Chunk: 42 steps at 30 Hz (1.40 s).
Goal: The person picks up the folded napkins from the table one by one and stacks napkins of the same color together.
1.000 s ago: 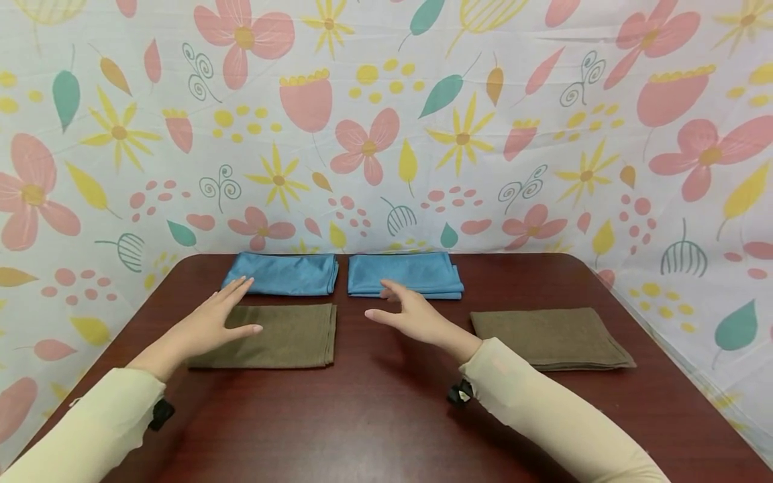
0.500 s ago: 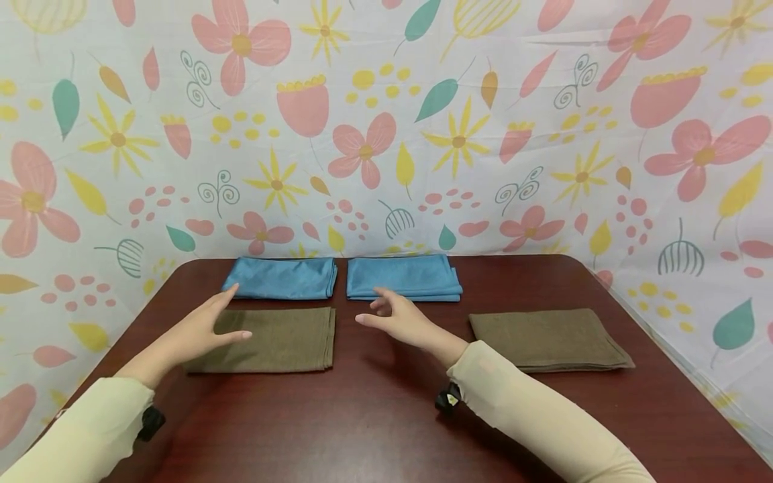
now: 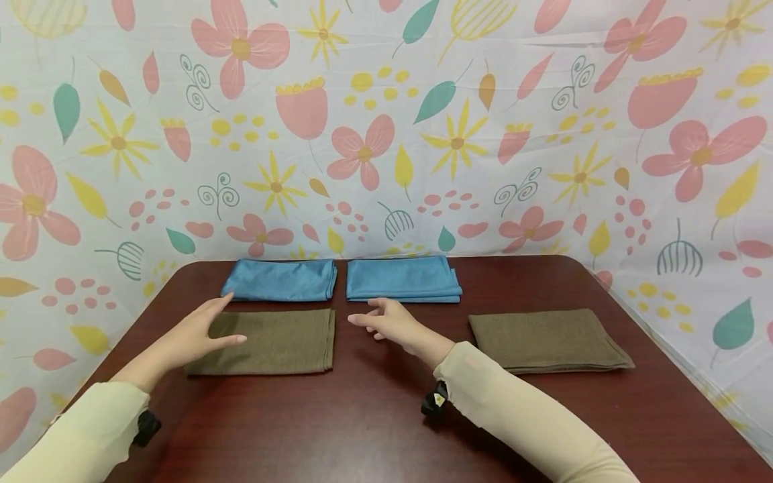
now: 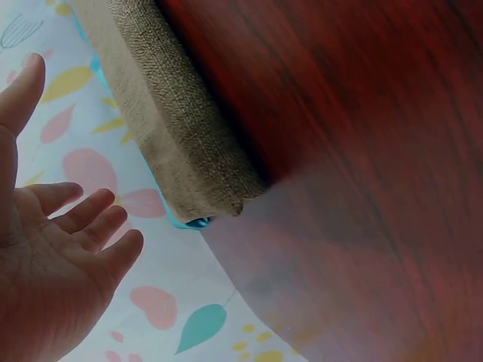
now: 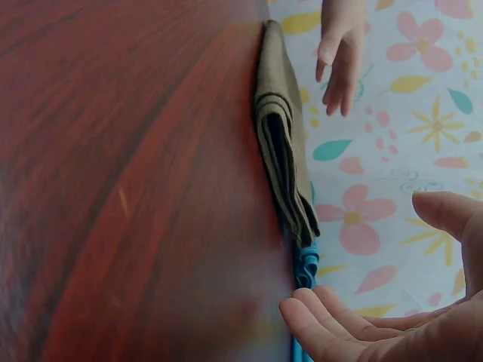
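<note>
My left hand [image 3: 187,335] hovers over the left part of a folded olive-brown cloth [image 3: 278,342], thumb spread from the fingers and nothing held. In the left wrist view that cloth [image 4: 166,113] lies just beyond my spread fingers [image 4: 90,219]. My right hand [image 3: 398,325] hangs above the table to the right of the same cloth, its fingers loosely bent and holding nothing. Behind it lies a folded blue cloth [image 3: 401,278], and a second blue cloth [image 3: 280,280] is at its left. Another folded olive-brown cloth [image 3: 546,341] rests to the right, near my right forearm.
The dark red-brown wooden table [image 3: 290,429] has rounded far corners. A white curtain [image 3: 386,100] printed with flowers and leaves hangs close behind and around it. A black wrist device [image 3: 433,400] is strapped below my right sleeve, another [image 3: 146,428] below the left.
Both hands have drawn slightly back toward me, the right one also drifting left. The view has tilted up a little. The four cloths stay where they were on the table.
</note>
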Each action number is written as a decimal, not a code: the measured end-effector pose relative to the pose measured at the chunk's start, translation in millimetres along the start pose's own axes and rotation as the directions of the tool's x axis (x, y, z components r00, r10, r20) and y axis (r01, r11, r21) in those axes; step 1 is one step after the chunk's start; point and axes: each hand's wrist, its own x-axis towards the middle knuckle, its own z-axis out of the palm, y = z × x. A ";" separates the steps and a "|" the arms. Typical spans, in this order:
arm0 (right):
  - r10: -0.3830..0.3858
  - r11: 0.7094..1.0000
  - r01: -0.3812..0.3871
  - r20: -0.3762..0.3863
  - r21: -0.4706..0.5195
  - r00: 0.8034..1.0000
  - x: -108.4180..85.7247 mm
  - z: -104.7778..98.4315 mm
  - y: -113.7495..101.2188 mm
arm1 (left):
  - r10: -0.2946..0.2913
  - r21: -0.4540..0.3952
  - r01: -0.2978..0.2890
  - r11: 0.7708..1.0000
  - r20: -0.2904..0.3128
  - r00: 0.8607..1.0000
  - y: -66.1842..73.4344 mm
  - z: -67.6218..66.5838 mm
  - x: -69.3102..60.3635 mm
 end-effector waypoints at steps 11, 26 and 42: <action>0.110 0.974 -0.114 0.034 0.194 0.993 6.5 7.2 2.8 | -0.031 -0.015 0.031 0.999 0.008 0.999 -5.4 1.3 -1.4; 0.186 0.927 -0.201 0.078 0.315 0.979 14.4 21.8 3.8 | -0.083 -0.041 0.084 0.996 0.027 0.996 -11.5 4.7 -4.3; 0.174 0.904 -0.214 0.139 0.369 0.975 20.2 41.5 -3.5 | -0.224 0.044 0.223 0.974 0.023 0.974 -29.6 -2.5 -2.3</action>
